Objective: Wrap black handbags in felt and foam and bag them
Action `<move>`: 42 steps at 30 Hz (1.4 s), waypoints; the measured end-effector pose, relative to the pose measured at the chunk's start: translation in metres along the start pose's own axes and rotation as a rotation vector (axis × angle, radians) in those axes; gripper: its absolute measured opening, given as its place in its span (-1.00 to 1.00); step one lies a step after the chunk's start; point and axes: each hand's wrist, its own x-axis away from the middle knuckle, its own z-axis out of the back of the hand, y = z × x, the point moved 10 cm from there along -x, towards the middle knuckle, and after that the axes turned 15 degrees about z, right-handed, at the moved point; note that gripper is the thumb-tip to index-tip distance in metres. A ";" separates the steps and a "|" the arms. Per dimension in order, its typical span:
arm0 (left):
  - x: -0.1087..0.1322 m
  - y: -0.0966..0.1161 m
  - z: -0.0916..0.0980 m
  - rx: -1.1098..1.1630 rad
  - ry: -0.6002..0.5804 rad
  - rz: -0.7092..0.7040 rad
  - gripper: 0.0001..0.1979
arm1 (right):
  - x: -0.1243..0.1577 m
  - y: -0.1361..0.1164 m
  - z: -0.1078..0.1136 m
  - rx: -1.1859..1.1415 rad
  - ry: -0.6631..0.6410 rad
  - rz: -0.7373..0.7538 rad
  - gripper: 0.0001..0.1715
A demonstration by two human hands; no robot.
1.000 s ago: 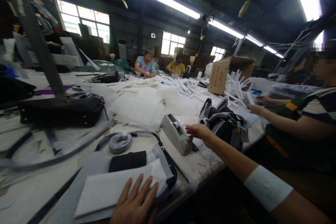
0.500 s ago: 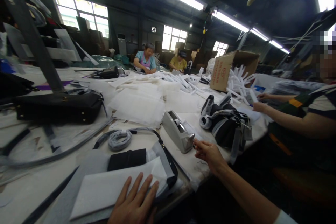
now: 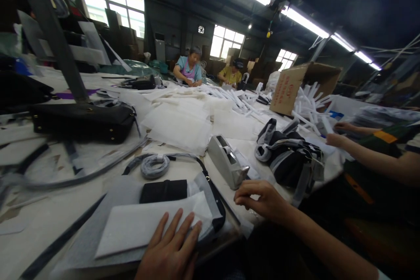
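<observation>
My left hand lies flat with fingers spread, pressing a folded white foam sheet onto a black bag at the table's front edge. A black flap or pouch and grey tissue show beyond the foam. The bag's wrapped strap ends in a plastic-covered coil. My right hand is in a pinch just in front of the grey tape dispenser, its fingertips beside the left hand's foam. Whatever the pinch holds, if anything, is too small to make out.
Flat white foam sheets are piled behind the dispenser. Wrapped black bags sit at right, and another black bag at left beside a metal post. A carton spills white strips. A co-worker's arms reach in from the right.
My right hand has drawn away from the dispenser's front end, toward me and slightly left, still pinched. My left hand stays on the foam. The view has shifted a little.
</observation>
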 end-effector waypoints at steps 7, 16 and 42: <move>-0.002 -0.003 -0.002 0.109 0.002 0.148 -0.65 | -0.071 -0.028 -0.073 -0.123 -0.545 0.145 -0.64; 0.005 -0.002 -0.008 -0.006 -0.090 0.011 -0.59 | -0.109 -0.015 -0.136 0.388 -1.045 0.232 -0.78; 0.006 -0.004 -0.015 -0.046 -0.072 -0.037 -0.58 | -0.154 0.056 -0.147 0.359 -1.090 -0.020 -0.57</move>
